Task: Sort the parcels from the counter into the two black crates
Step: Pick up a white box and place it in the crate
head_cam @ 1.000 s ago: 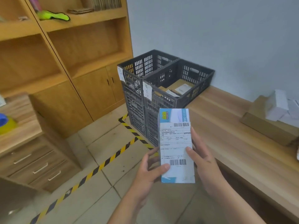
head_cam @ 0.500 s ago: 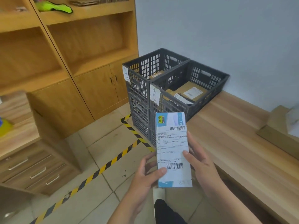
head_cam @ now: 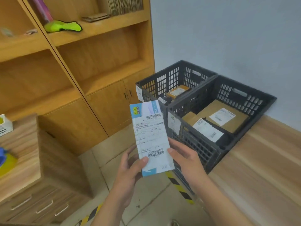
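While the box (head_cam: pixel 151 137) is held up w/ its label facing the person, it sits just in front of the near crate's (head_cam: pixel 239 93) front-left corner. It's over the floor, not over either crate. The left hand (head_cam: pixel 130 167) grips the lower left edge, thumb on the front by the bottom barcode, fingers curled behind. The right hand (head_cam: pixel 184 159) grips the lower right edge, thumb on the side, fingers behind. Prob. the label-reading step; drop not yet made.

What could go wrong, as I judge it:

- Wrong crate. The far crate (head_cam: pixel 169 77) stands tight against the near crate's left wall, so a hasty toss at the shared edge could land either side. A paper tag (head_cam: pixel 174 123) hangs on the near crate's front wall, but its text is too blurred to read, so can't tell which crate is right.
- Slip. Both grips are low on a tall box and the top half is unsupported. Freeing one hand to reach could tip it, & it'd drop to the floor in front of the near crate.
- Rim catch. The box is long, so it may clip the near crate's rim. It could also end up propped on the brown parcel (head_cam: pixel 228 116) & black bag (head_cam: pixel 210 132) already inside.

The counter (head_cam: pixel 260 176) runs off to the right of the near crate.
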